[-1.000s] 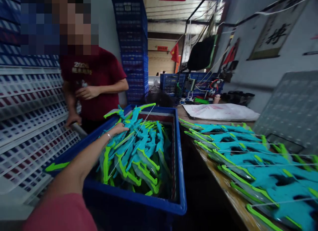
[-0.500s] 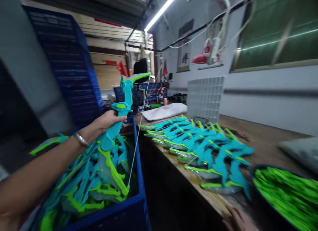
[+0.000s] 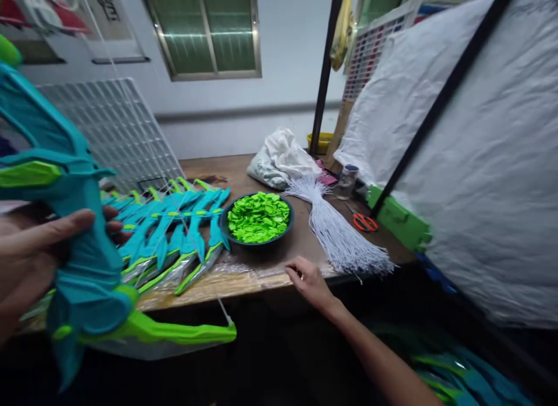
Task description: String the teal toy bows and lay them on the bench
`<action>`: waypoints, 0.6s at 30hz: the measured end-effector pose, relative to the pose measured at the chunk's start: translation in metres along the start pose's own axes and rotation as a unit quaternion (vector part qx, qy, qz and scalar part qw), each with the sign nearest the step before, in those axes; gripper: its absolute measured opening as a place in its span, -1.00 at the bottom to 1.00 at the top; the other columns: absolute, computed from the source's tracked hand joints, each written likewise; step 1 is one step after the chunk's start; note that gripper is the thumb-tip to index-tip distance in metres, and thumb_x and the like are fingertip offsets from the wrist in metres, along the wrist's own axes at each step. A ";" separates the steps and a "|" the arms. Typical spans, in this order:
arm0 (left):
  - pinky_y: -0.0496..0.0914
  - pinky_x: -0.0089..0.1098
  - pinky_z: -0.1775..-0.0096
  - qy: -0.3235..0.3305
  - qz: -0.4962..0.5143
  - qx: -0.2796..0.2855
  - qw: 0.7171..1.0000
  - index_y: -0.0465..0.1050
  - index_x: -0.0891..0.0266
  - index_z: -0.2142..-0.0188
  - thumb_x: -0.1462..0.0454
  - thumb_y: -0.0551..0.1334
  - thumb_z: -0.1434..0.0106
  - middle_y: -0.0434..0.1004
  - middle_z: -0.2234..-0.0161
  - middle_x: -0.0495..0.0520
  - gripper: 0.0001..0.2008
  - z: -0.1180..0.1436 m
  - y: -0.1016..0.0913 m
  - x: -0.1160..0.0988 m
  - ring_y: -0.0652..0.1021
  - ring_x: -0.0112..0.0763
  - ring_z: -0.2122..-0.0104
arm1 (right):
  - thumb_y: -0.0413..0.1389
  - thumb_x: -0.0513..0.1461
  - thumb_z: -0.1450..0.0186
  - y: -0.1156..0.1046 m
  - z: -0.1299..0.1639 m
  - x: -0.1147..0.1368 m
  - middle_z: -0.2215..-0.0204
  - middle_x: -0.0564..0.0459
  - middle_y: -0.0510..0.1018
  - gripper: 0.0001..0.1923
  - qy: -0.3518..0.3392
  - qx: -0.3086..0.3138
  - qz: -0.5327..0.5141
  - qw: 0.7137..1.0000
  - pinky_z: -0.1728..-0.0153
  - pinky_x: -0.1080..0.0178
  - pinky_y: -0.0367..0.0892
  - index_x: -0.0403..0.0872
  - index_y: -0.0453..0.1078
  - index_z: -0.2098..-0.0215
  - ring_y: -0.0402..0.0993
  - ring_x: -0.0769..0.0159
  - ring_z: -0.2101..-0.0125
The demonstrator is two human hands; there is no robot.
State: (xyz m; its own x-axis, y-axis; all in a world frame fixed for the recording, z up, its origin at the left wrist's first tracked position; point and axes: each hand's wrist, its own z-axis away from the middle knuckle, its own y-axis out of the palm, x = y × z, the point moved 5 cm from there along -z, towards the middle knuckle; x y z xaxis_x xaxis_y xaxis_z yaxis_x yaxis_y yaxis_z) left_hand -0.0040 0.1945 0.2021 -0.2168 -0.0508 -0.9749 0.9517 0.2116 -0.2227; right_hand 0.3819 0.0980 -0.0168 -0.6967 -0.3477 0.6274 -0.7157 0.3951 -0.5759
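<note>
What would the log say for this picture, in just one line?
left hand: holds toy bow | right hand: on table edge | nearby: bowl of green pieces, white strings, bows on table

Left hand (image 3: 35,249) close to the camera at the left edge, fingers and thumb wrapped in a firm grip, right arm bare and stretched forward from the lower right, right hand (image 3: 307,281) palm down, fingers loosely curled, holding nothing
</note>
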 end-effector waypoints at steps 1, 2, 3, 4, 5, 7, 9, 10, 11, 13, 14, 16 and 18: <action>0.63 -0.17 0.23 0.019 -0.021 0.019 0.999 0.55 -0.03 0.22 0.01 0.35 0.05 0.70 0.07 -0.09 -0.64 0.009 0.018 0.002 0.59 0.11 -0.06 | 0.04 -0.28 -0.42 -0.009 -0.002 -0.006 0.39 0.05 0.55 -0.82 0.009 -0.015 0.010 1.000 0.32 0.30 0.39 -0.07 0.47 0.29 0.52 0.30 0.37; 0.64 -0.09 0.20 0.020 -0.025 0.025 0.999 0.53 -0.04 0.22 -0.04 0.36 0.11 0.70 0.06 -0.05 -0.57 0.018 0.032 0.008 0.59 0.19 -0.06 | 0.04 -0.28 -0.42 -0.017 -0.006 -0.011 0.38 0.04 0.56 -0.82 0.016 -0.028 0.021 0.999 0.32 0.29 0.39 -0.08 0.47 0.28 0.52 0.30 0.36; 0.65 -0.02 0.21 0.011 -0.024 0.037 0.999 0.50 -0.04 0.21 -0.07 0.37 0.15 0.69 0.05 0.00 -0.52 0.026 0.044 0.016 0.59 0.25 -0.05 | 0.03 -0.29 -0.43 -0.024 -0.014 -0.016 0.36 0.03 0.56 -0.82 0.021 -0.038 0.034 0.998 0.31 0.29 0.39 -0.09 0.47 0.26 0.52 0.29 0.34; 0.65 0.01 0.27 -0.005 -0.020 0.050 0.999 0.48 -0.04 0.21 -0.10 0.38 0.18 0.69 0.05 0.05 -0.48 0.032 0.056 0.027 0.60 0.29 -0.02 | 0.03 -0.30 -0.43 -0.028 -0.024 -0.021 0.33 0.01 0.57 -0.83 0.025 -0.045 0.050 0.997 0.27 0.28 0.40 -0.10 0.47 0.23 0.53 0.29 0.31; 0.64 0.01 0.33 -0.021 -0.010 0.064 0.998 0.48 -0.05 0.21 -0.12 0.39 0.20 0.70 0.08 0.08 -0.47 0.038 0.066 0.040 0.61 0.30 0.02 | 0.03 -0.31 -0.44 -0.030 -0.037 -0.025 0.29 0.00 0.58 -0.83 0.026 -0.047 0.066 0.996 0.23 0.27 0.41 -0.11 0.47 0.19 0.53 0.28 0.27; 0.63 -0.01 0.38 -0.044 0.020 0.088 0.995 0.50 -0.05 0.24 -0.12 0.40 0.19 0.70 0.14 0.09 -0.49 0.046 0.082 0.067 0.65 0.24 0.11 | 0.05 -0.32 -0.44 -0.025 -0.069 -0.034 0.22 -0.01 0.59 -0.85 0.022 -0.032 0.103 0.994 0.11 0.23 0.42 -0.11 0.47 0.15 0.53 0.27 0.18; 0.63 -0.02 0.30 -0.053 0.060 0.104 0.991 0.54 -0.03 0.26 -0.08 0.42 0.15 0.70 0.17 0.08 -0.55 0.052 0.096 0.094 0.66 0.16 0.14 | 0.10 -0.31 -0.44 -0.011 -0.104 -0.040 0.21 0.01 0.59 -0.90 0.015 0.008 0.141 0.990 0.04 0.18 0.43 -0.11 0.47 0.17 0.53 0.27 0.14; 0.63 -0.02 0.24 -0.059 0.083 0.110 0.989 0.55 0.00 0.26 -0.06 0.43 0.14 0.70 0.16 0.09 -0.56 0.055 0.102 0.106 0.66 0.14 0.14 | 0.14 -0.29 -0.43 -0.003 -0.121 -0.042 0.21 0.02 0.58 -0.92 0.012 0.032 0.160 0.987 0.03 0.15 0.44 -0.12 0.47 0.19 0.53 0.27 0.14; 0.63 -0.01 0.20 -0.069 0.105 0.114 0.985 0.56 0.03 0.25 -0.04 0.44 0.13 0.69 0.15 0.11 -0.56 0.057 0.107 0.116 0.66 0.14 0.13 | 0.16 -0.26 -0.44 0.005 -0.135 -0.043 0.21 0.03 0.58 -0.91 0.011 0.055 0.179 0.982 0.03 0.12 0.46 -0.14 0.47 0.20 0.53 0.26 0.14; 0.63 0.01 0.15 -0.089 0.144 0.120 0.978 0.56 0.09 0.20 -0.01 0.46 0.10 0.67 0.09 0.14 -0.53 0.060 0.114 0.133 0.65 0.14 0.11 | 0.16 -0.20 -0.45 0.016 -0.155 -0.044 0.17 0.01 0.57 -0.84 0.012 0.090 0.216 0.972 0.03 0.07 0.48 -0.16 0.47 0.16 0.54 0.24 0.12; 0.62 0.01 0.14 -0.094 0.159 0.119 0.976 0.55 0.11 0.17 0.01 0.46 0.09 0.66 0.06 0.16 -0.52 0.061 0.115 0.138 0.65 0.13 0.11 | 0.15 -0.18 -0.46 0.017 -0.161 -0.045 0.13 0.00 0.56 -0.81 0.015 0.101 0.236 0.966 0.01 0.05 0.48 -0.17 0.47 0.12 0.53 0.22 0.09; 0.61 -0.02 0.10 -0.094 0.179 0.124 0.972 0.55 0.12 0.12 0.03 0.46 0.04 0.63 -0.02 0.17 -0.52 0.059 0.113 0.146 0.65 0.09 0.10 | 0.14 -0.17 -0.47 0.009 -0.161 -0.051 0.05 -0.03 0.54 -0.78 0.035 0.110 0.285 0.951 -0.03 0.00 0.46 -0.16 0.45 0.04 0.50 0.18 0.02; 0.61 -0.06 0.08 -0.089 0.192 0.135 0.968 0.54 0.11 0.08 0.05 0.46 0.01 0.60 -0.07 0.18 -0.51 0.055 0.106 0.150 0.63 0.08 0.06 | 0.14 -0.17 -0.47 -0.011 -0.149 -0.066 0.01 -0.06 0.52 -0.79 0.078 0.108 0.346 0.929 -0.06 0.00 0.44 -0.14 0.45 0.03 0.48 0.17 -0.01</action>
State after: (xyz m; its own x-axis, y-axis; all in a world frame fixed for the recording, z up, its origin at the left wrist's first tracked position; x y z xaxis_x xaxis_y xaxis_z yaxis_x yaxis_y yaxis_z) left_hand 0.0763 0.1559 0.0320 0.1815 -0.1921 -0.9644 0.9822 -0.0129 0.1875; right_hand 0.4425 0.2430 0.0264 -0.9901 0.0601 0.1271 -0.1042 0.2928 -0.9505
